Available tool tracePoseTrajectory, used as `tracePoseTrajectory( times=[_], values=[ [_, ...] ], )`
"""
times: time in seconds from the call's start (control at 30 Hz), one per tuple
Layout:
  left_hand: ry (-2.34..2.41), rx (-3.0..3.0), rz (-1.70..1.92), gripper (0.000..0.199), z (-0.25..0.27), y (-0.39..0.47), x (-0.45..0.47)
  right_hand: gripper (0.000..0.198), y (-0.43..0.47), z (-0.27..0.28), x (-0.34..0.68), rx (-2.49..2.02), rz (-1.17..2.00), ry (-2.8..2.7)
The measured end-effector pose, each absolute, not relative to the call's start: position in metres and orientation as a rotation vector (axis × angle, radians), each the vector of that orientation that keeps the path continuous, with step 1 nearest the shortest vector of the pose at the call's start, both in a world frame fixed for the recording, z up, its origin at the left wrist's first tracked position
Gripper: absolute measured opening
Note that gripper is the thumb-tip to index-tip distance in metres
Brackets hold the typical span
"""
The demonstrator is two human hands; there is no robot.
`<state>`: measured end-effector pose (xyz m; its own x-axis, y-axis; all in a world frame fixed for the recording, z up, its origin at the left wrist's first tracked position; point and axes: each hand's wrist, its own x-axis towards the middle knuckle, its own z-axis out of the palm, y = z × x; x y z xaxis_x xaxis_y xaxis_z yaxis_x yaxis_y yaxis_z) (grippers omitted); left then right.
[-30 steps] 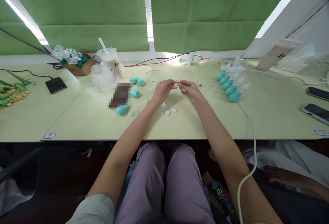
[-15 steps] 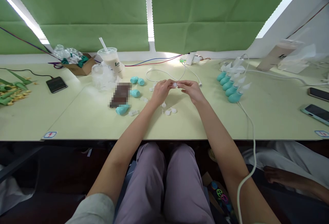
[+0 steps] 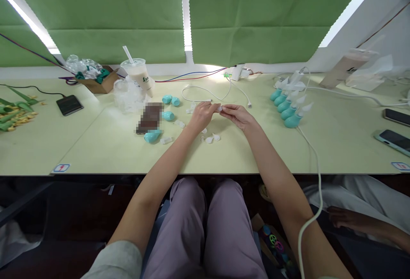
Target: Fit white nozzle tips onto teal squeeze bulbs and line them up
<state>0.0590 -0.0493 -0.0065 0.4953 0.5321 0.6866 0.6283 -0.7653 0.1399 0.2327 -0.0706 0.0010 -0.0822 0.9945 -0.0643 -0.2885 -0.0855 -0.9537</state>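
Over the middle of the table, my left hand (image 3: pixel 203 114) and my right hand (image 3: pixel 238 116) meet fingertip to fingertip. Both pinch a small white plastic piece (image 3: pixel 219 109), mostly covered by the fingers. Several similar white pieces lie just below my hands, among them a round-ended one (image 3: pixel 209 140). Left of my left hand are loose turquoise bulb-shaped shells (image 3: pixel 168 116) and a small clear-white part (image 3: pixel 166 140). A row of turquoise bulbs with white flame-shaped tips (image 3: pixel 292 120) stands to the right of my right hand.
A drink cup (image 3: pixel 138 74) and a plastic bag (image 3: pixel 128 94) stand behind a blurred-out dark rectangle (image 3: pixel 150 118). A white cable (image 3: pixel 315 155) hangs over the table edge across my right forearm. Phones (image 3: pixel 395 141) lie far right; another person's hand (image 3: pixel 344 218) rests below.
Both hands have dropped slightly towards me, with the white piece still between their fingertips. A cable end behind my left hand now shows. Objects on the table stay in place.
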Motion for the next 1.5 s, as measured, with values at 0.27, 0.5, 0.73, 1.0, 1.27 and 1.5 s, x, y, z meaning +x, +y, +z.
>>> tracePoseTrajectory(
  times=[0.27,0.5,0.73,1.0,1.27,1.5],
  values=[
    [-0.927,-2.676,-1.056,0.041,-0.005,-0.05,0.059,0.024,-0.072,0.004,0.235,-1.019,1.453,-1.0],
    [-0.86,-2.691,-1.049,0.041,-0.005,-0.05,0.062,0.021,-0.073,0.002,0.233,-1.016,1.45,-0.981],
    [-0.84,-2.703,-1.032,0.044,-0.008,-0.05,0.063,0.028,-0.07,-0.003,0.232,-0.99,1.49,-0.914],
    [-0.843,-2.677,-1.09,0.043,-0.01,-0.05,0.062,0.039,-0.068,-0.002,0.232,-0.928,1.541,-0.947],
    [-1.139,-2.524,-1.321,0.024,0.001,-0.051,0.063,0.037,-0.071,0.005,0.224,-0.913,1.367,-0.976],
    [-1.014,-2.349,-1.472,0.019,0.009,-0.059,0.06,0.024,-0.061,0.001,0.237,-1.062,1.152,-0.732]
  ],
)
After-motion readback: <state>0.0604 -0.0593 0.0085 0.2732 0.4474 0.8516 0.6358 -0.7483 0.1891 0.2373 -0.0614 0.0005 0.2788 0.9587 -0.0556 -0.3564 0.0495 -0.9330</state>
